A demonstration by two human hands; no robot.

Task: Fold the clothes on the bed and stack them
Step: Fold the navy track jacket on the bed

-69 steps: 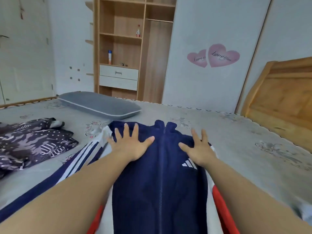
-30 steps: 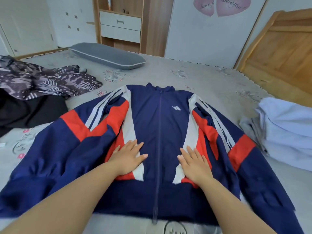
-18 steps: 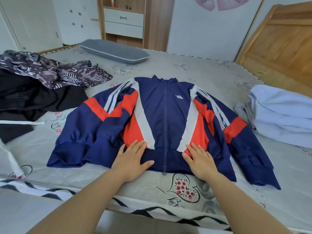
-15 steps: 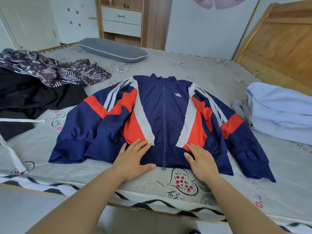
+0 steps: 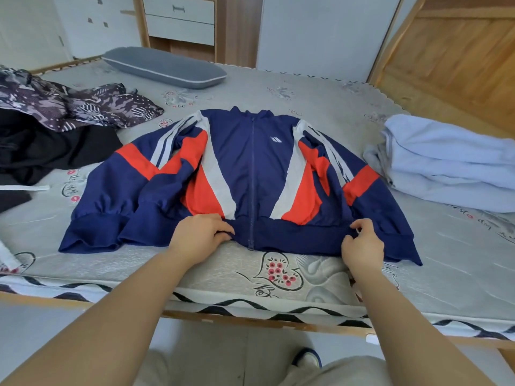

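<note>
A navy, red and white track jacket (image 5: 250,168) lies front up on the bed (image 5: 278,87), zipped, collar away from me, both sleeves slanting down at its sides. My left hand (image 5: 199,235) grips the jacket's navy hem band left of the zip. My right hand (image 5: 362,242) pinches the same hem band near the right side seam. A folded pale blue garment (image 5: 446,160) lies on the bed to the right. A patterned purple garment (image 5: 69,104) and a black one (image 5: 47,149) lie loose at the left.
A grey pillow (image 5: 164,66) lies at the far side of the bed. A wooden headboard (image 5: 451,59) stands at the right, and a wardrobe with white drawers (image 5: 178,20) at the back. The bed's near edge (image 5: 250,316) runs in front of my legs.
My hands slid down the jacket from chest to hem, flat all the way. Now both curl and take hold of the hem band, the right hand further to the right.
</note>
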